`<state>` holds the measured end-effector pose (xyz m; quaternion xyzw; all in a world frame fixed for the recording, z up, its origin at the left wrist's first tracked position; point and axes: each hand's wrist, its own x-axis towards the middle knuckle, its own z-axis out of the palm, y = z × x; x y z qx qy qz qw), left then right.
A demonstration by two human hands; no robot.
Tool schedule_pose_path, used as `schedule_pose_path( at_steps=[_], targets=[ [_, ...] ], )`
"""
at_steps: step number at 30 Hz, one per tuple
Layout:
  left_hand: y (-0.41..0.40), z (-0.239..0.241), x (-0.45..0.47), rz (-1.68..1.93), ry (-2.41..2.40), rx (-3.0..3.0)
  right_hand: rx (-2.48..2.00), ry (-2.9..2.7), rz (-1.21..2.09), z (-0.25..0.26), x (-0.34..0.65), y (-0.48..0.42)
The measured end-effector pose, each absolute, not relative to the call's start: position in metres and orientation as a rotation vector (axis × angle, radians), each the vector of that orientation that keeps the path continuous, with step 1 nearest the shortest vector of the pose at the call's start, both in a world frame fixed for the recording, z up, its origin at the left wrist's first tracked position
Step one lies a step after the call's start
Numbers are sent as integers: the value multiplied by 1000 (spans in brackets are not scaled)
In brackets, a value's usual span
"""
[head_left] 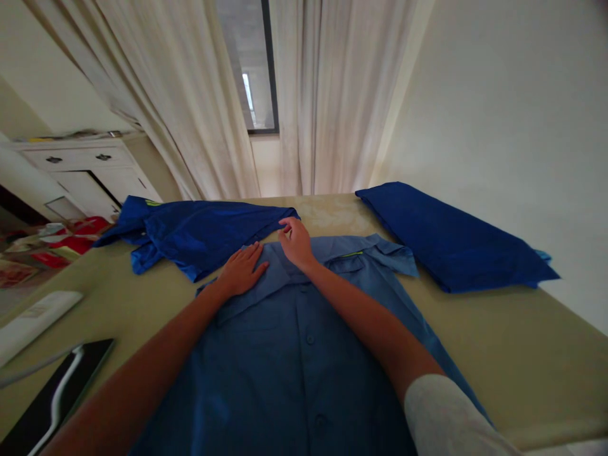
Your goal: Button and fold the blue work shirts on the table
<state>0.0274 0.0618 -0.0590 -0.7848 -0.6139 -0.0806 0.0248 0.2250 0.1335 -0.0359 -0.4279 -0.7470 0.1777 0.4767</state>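
Note:
A blue-grey button-up work shirt (266, 354) lies spread on the table in front of me, its collar end away from me and its button row running down the middle. My left hand (243, 269) rests flat on the shirt near the left shoulder, fingers stretched out. Over the collar area, my right hand (297, 244) is raised a little, with fingers loosely bent and a gap between thumb and fingers; I see nothing in it. A yellow-green trim line shows by the shirt's right chest pocket.
A darker blue garment (194, 231) lies rumpled beyond my left hand. Another folded blue garment (451, 244) is at the right. On the left of the table (513, 354) are a white long object (38, 320) and a black flat item (71, 386) with a white strip. Curtains (185, 95) hang behind.

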Motion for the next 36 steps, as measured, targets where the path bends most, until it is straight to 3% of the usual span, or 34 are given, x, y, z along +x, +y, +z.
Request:
schedule_pose_path(
  at_steps=[6, 10, 13, 19, 23, 28, 31, 36],
  targets=[
    [73, -76, 12, -117, -1928, -2467, -1274, -2060, 82, -4, 377, 125],
    [77, -62, 42, -191, -1902, -2456, -1713, -2012, -126, -26, 486, 118],
    [84, -47, 95, -353, -1740, -2575, -1773, -2142, -133, -47, 528, 116],
    [107, -34, 218, -448, -1483, -2876, -1720, -2246, -184, -57, 544, 120],
    [120, -49, 267, -482, -1476, -2892, -1716, -1822, -97, -54, 551, 126],
    [122, -76, 279, -496, -1380, -2902, -1684, -1263, 84, -56, 560, 132],
    [122, -81, 276, -495, -1362, -2901, -1778, -1351, 242, -60, 557, 131],
    [119, -81, 277, -548, -1371, -2946, -1951, -1496, 168, -56, 546, 123]
  ],
)
